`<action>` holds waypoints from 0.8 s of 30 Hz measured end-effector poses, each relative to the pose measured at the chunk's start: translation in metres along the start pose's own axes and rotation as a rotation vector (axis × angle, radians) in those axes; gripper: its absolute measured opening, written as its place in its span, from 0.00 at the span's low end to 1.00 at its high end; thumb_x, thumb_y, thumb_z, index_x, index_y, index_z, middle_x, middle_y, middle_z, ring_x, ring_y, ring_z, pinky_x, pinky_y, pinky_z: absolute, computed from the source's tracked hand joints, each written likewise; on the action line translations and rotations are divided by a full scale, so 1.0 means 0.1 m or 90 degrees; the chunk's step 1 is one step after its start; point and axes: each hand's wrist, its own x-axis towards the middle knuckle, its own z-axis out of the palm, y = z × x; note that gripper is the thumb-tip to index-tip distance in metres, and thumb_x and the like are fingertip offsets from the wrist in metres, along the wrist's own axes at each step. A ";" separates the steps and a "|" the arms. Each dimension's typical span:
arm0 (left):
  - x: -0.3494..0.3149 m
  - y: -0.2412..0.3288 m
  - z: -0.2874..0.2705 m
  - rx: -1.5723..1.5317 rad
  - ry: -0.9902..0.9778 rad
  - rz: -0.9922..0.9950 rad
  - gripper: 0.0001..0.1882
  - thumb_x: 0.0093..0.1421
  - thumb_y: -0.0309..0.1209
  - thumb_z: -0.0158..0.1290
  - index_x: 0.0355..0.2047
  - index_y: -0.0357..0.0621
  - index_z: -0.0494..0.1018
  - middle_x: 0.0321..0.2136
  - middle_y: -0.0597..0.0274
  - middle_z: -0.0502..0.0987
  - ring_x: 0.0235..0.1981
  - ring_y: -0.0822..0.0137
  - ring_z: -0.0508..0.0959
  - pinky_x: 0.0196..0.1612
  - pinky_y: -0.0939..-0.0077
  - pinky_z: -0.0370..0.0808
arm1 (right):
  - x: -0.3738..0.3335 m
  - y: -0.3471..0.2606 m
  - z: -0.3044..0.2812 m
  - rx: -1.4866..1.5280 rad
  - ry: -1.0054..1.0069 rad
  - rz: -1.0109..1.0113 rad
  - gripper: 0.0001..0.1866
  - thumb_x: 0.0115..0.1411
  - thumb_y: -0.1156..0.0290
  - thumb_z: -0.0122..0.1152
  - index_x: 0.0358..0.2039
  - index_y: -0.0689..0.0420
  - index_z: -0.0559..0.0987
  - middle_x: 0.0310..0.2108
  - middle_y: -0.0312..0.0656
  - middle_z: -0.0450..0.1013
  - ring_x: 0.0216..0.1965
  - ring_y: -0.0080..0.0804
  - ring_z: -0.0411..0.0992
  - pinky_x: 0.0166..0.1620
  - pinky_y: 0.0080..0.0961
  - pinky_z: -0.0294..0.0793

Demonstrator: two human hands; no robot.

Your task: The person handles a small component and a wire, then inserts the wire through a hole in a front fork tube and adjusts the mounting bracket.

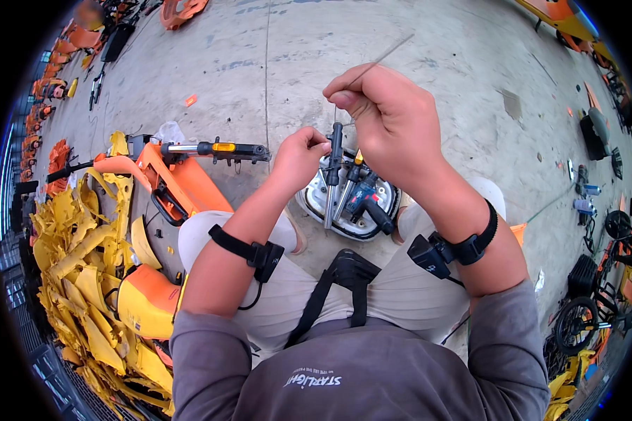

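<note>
My right hand [393, 116] is raised, its thumb and fingers closed on a thin grey metal rod [390, 50] that sticks out up and to the right. The rod's lower part is partly hidden by the fingers. Lower and to the left, my left hand [302, 160] pinches the side of a black and silver fork leg [335, 156], which stands steeply between my knees. Beside it leans a second fork leg [347, 193] with a yellow piece near its top. A teal and black power drill [367, 199] rests next to them on a white, black-rimmed shell [314, 198].
On my left lie an orange scooter frame [189, 184] with its fork and a heap of yellow plastic pieces [84, 281]. An orange and yellow panel [147, 302] is near my left thigh. Wheels [576, 324], cans [584, 205] and other parts line the right side.
</note>
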 end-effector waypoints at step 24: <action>-0.25 0.14 -0.51 -0.311 0.146 0.137 0.05 0.67 0.26 0.55 0.39 0.36 0.74 0.32 0.61 0.79 0.34 0.71 0.78 0.43 0.75 0.77 | -0.28 0.67 0.22 -0.119 -0.485 0.260 0.12 0.62 0.65 0.58 0.41 0.56 0.83 0.36 0.52 0.80 0.40 0.52 0.78 0.45 0.42 0.77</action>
